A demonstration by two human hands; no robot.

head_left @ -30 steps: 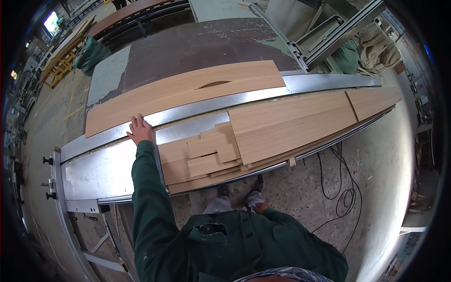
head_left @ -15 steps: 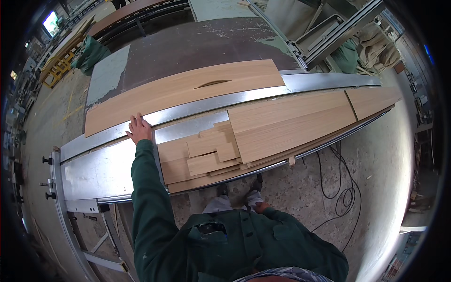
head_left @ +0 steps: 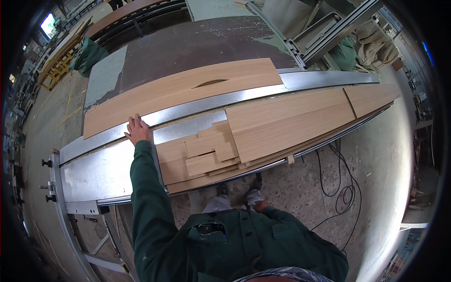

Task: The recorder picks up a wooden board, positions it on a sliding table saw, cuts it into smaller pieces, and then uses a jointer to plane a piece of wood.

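My left hand [head_left: 137,129] lies flat with its fingers spread on the long metal rail [head_left: 188,108]. Its fingertips reach the near edge of a long wood-look board [head_left: 159,99], which has a curved slot in it. Just right of my wrist, stacked wood-look panels rest on the machine's metal table [head_left: 98,170]. Small offcuts [head_left: 202,145] are at the stack's left end, and a wide panel [head_left: 286,123] is to their right. My right hand [head_left: 261,206] hangs low beside my trousers, below the table's near edge; its fingers are mostly hidden.
A dark, worn tabletop [head_left: 192,44] extends beyond the slotted board. A metal frame arm [head_left: 340,33] stands at the far right. Black cable [head_left: 346,197] coils on the floor at right. A clamp-fitted end frame [head_left: 55,188] bounds the table at left.
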